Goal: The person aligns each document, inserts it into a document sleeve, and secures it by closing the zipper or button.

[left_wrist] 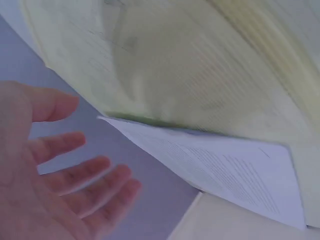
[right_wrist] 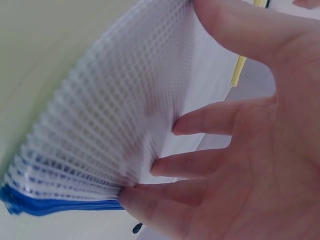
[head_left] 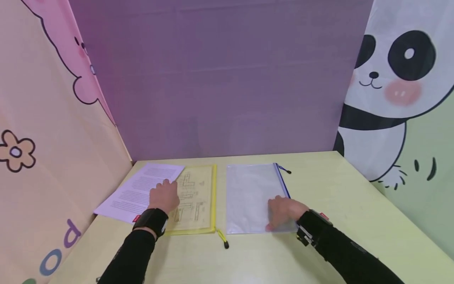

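Observation:
A clear mesh pouch (head_left: 248,193) with a blue zipper (head_left: 281,183) lies right of centre on the pale table (head_left: 354,205). My right hand (head_left: 281,213) holds its near right corner. In the right wrist view my right hand (right_wrist: 192,75) has the thumb and fingertips (right_wrist: 175,127) against the mesh pouch (right_wrist: 110,115), beside the blue zipper (right_wrist: 55,205). My left hand (head_left: 164,197) hovers open where a printed sheet (head_left: 138,189) overlaps a yellow zip folder (head_left: 198,197) holding a drawing. In the left wrist view my left hand (left_wrist: 65,170) spreads its fingers near the sheet (left_wrist: 225,170) and folder (left_wrist: 175,65).
Upright panels close in the table: a pink and peach one (head_left: 53,138) on the left, a purple one (head_left: 220,79) behind, a panda one (head_left: 400,90) on the right. The yellow folder's zipper pull (head_left: 222,238) trails toward the near edge.

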Demonstrator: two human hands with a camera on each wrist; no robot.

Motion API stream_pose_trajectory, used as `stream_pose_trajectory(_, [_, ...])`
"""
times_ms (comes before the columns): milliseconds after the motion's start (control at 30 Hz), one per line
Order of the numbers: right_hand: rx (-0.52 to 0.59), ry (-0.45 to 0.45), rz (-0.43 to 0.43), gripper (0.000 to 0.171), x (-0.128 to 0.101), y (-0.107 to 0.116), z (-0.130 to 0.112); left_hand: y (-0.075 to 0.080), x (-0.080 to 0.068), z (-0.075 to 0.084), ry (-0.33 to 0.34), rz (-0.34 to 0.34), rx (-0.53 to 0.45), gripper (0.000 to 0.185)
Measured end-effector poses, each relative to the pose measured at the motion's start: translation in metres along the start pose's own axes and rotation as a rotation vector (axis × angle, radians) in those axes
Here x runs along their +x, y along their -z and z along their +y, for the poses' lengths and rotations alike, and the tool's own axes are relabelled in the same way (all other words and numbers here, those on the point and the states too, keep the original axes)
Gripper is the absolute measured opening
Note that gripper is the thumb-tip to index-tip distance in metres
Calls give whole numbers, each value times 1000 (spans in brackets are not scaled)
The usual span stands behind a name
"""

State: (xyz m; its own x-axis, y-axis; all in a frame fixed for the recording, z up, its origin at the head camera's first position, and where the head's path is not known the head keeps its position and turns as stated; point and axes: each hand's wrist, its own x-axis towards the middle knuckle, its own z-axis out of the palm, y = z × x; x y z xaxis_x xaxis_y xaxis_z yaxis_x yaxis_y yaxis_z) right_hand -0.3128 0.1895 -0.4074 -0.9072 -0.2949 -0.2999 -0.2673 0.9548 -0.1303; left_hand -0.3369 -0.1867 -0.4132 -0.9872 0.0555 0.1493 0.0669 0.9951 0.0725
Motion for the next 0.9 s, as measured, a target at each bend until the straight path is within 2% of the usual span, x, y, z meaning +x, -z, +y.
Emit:
stream_pose_trajectory(100, [2, -3, -2, 66, 0, 1, 0, -3, -5, -15, 68, -36, -10, 39])
stream_pose_trajectory(267, [5, -5, -6, 64, 1, 0, 1, -8, -13, -36, 165, -153, -84, 59])
stream_pose_trajectory(367, [5, -6, -9, 64, 2, 0, 2, -10, -17, -46, 176, -210, -127, 65])
stream_pose_trajectory(433, [2, -5, -9, 64, 2, 1, 2, -11, -18, -50, 159, -215, -119, 59])
stream_pose_trajectory(533, [-1, 0, -9, 63, 2, 2, 2, -12, -20, -54, 113, -194, -62, 40])
stream_pose_trajectory(667, [-8, 5, -4, 63, 0, 3, 2, -17, -21, -58, 54, -114, -7, 18])
stream_pose_trajectory(900, [-15, 12, -3, 67, -1, 3, 2, -37, -20, -61, -21, 52, 41, 5])
